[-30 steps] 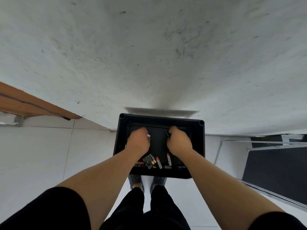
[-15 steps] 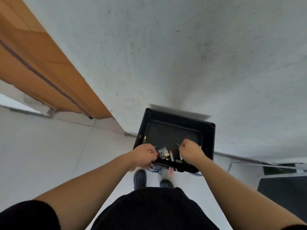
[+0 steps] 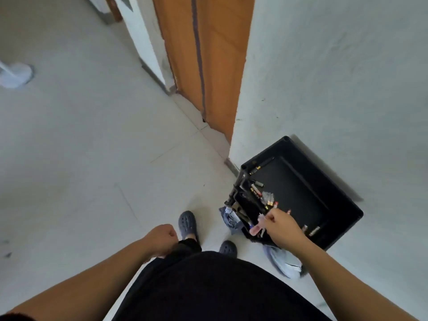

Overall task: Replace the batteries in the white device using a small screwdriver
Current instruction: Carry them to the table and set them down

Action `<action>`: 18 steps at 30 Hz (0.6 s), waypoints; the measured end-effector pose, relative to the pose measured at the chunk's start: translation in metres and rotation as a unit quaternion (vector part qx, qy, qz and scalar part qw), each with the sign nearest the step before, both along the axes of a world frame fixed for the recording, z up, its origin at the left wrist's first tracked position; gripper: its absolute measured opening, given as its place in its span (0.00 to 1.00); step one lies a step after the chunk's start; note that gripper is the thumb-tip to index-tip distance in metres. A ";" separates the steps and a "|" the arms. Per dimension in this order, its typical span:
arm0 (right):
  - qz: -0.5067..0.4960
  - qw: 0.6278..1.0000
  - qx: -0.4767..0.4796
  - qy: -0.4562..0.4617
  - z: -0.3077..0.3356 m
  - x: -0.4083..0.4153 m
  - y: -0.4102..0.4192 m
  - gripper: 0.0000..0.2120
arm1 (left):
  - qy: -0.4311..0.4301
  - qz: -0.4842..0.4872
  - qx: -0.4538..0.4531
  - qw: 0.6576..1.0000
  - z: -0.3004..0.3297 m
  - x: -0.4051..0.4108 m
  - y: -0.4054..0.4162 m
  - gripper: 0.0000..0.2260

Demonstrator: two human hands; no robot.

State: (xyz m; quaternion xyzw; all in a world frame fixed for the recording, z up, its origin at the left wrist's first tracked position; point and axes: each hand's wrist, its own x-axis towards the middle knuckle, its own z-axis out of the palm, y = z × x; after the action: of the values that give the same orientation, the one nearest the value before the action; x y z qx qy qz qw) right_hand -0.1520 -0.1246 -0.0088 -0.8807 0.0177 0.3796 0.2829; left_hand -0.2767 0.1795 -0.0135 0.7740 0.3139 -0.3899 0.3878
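Head view, looking down. A black tray [image 3: 333,181] is seen against a white wall [image 3: 335,66], with loose batteries [image 3: 266,198] gathered along its left rim. The right hand [image 3: 281,224] is held over the tray's near corner, a small, blurred object pinched in its fingers. The left hand [image 3: 162,237] is curled into a fist beside the hip. Grey clogs [image 3: 188,222] are seen on the tiled floor [image 3: 81,147]; an orange door [image 3: 208,66] is shown beyond.

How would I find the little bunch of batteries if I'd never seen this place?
Find the black tray standing against the white wall, right of the orange door. Look along the tray's left edge, just above the right hand. The batteries lie there in a loose bunch, small striped sticks with gold and red ends, the only bright bits on the dark tray.
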 end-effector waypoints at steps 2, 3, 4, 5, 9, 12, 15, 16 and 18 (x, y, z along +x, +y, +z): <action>0.047 0.999 0.004 -0.003 0.003 -0.002 0.027 0.05 | 0.001 0.054 0.008 0.999 -0.002 -0.037 0.016 0.04; 0.075 0.997 0.003 -0.014 0.005 -0.001 0.044 0.05 | -0.002 0.086 0.013 0.996 -0.003 -0.054 0.024 0.03; 0.104 0.994 0.000 -0.023 0.007 0.000 0.062 0.05 | -0.006 0.119 0.020 0.993 -0.005 -0.072 0.032 0.04; 0.131 0.991 0.002 -0.029 0.008 0.001 0.081 0.05 | -0.009 0.148 0.029 0.989 -0.008 -0.089 0.040 0.06; 0.279 0.955 -0.037 -0.095 0.002 0.000 0.163 0.07 | 0.000 0.223 0.030 0.974 -0.019 -0.160 0.067 0.08; 0.350 0.928 -0.043 -0.118 -0.005 -0.018 0.228 0.07 | 0.019 0.256 0.025 0.966 -0.033 -0.214 0.091 0.08; 0.413 0.904 -0.047 -0.094 -0.012 -0.048 0.298 0.06 | 0.039 0.294 0.023 0.955 -0.039 -0.270 0.120 0.07; 0.435 0.895 -0.046 -0.086 -0.016 -0.059 0.320 0.06 | 0.042 0.323 0.017 0.945 -0.041 -0.289 0.130 0.07; 0.476 0.875 -0.046 -0.076 -0.023 -0.081 0.364 0.05 | 0.047 0.400 0.004 0.915 -0.044 -0.327 0.151 0.06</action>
State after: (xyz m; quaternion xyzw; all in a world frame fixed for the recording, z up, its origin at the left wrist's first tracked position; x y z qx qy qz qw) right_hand -0.2331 0.2392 -0.0320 -0.8208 -0.4076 0.3993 0.0272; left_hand -0.6040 0.3302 -0.0572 0.5662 0.6167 -0.2365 0.4931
